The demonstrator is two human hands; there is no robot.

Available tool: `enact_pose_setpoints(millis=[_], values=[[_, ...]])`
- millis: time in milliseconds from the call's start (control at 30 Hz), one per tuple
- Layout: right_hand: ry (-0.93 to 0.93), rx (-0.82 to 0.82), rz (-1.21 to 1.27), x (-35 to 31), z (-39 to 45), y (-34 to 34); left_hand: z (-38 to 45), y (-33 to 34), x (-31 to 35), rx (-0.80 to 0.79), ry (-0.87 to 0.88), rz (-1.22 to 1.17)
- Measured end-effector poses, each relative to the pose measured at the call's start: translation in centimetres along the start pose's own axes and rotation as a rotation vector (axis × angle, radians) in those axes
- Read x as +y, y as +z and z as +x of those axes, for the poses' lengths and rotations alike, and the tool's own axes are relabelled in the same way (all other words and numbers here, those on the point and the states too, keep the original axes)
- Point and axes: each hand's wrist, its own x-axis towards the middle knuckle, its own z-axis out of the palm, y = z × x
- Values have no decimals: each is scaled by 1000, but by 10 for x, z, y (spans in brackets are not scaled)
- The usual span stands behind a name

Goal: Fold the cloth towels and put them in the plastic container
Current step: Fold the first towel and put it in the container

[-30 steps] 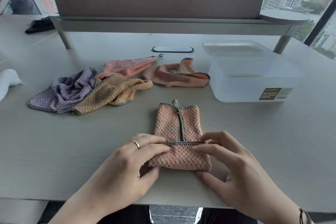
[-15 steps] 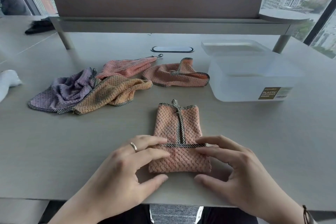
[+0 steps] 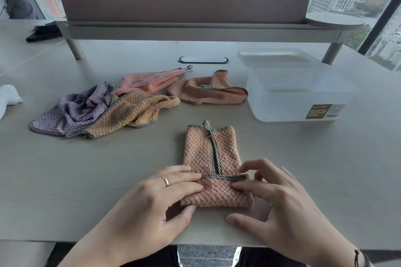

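Observation:
A pink towel [image 3: 208, 149] lies folded into a narrow strip near the table's front edge, with its near end turned over on itself. My left hand [image 3: 156, 204] presses its fingertips on the left side of that flap, thumb at the near fold. My right hand [image 3: 280, 206] presses bent fingertips on the flap's right side and checked trim, thumb resting on the table. Crumpled at the back left lie a purple towel [image 3: 71, 112], an orange towel [image 3: 128, 115] and two more pink towels [image 3: 147, 80] [image 3: 206, 91]. The open plastic container [image 3: 299, 97] stands at the right.
The container's lid [image 3: 275, 56] lies behind it. A raised shelf on metal legs [image 3: 195, 30] spans the back of the table, with a cable slot [image 3: 203, 60] below it. A white object [image 3: 7, 98] sits at the left edge; a dark item [image 3: 43, 32] lies far left.
Both thumbs have slid out from the fold and spread toward me. My fingers now press the turned-over flap flat. The towel has stayed in place.

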Motion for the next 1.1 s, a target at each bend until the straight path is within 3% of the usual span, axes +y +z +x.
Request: enact_pose_setpoints(millis=[267, 467, 667, 800, 1100], values=[[-42, -13, -104, -7, 3, -4, 9, -3, 8, 61, -117, -52], [-35, 122, -170, -4, 12, 2, 19, -2, 11, 195, -248, -136], [137, 190, 20, -5, 28, -1, 29, -8, 7, 135, -378, -184], [262, 197, 190, -1, 34, 4, 38, -5, 1, 184, -448, -165], [365, 234, 219, 2, 48, 10, 52, 6, -3, 228, -415, -29]])
